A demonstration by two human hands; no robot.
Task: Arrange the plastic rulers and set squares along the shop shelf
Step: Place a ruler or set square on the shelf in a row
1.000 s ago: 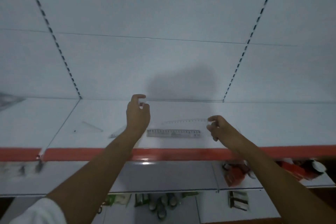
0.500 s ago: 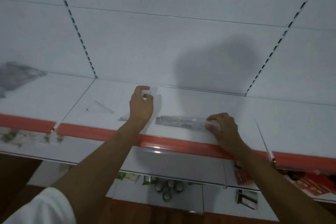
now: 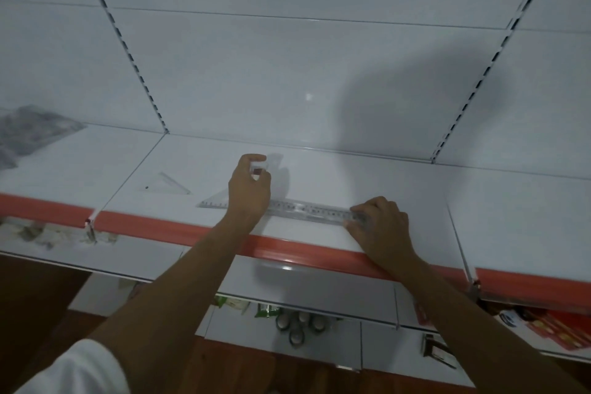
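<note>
Now your right hand (image 3: pixel 379 224) pinches the right end of the clear ruler (image 3: pixel 311 209), which lies flat on the white shelf (image 3: pixel 399 182) near its red front edge (image 3: pixel 166 227). Your left hand (image 3: pixel 249 190) curls round a small clear object (image 3: pixel 258 166) above the ruler's left end. 2 set squares lie leftward: one (image 3: pixel 212 201) just beside your left wrist, another (image 3: pixel 166 185) further left.

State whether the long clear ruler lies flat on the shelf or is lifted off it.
Flat. The ruler lies along the shelf surface near its front, with the right hand gripping its right end.
</note>
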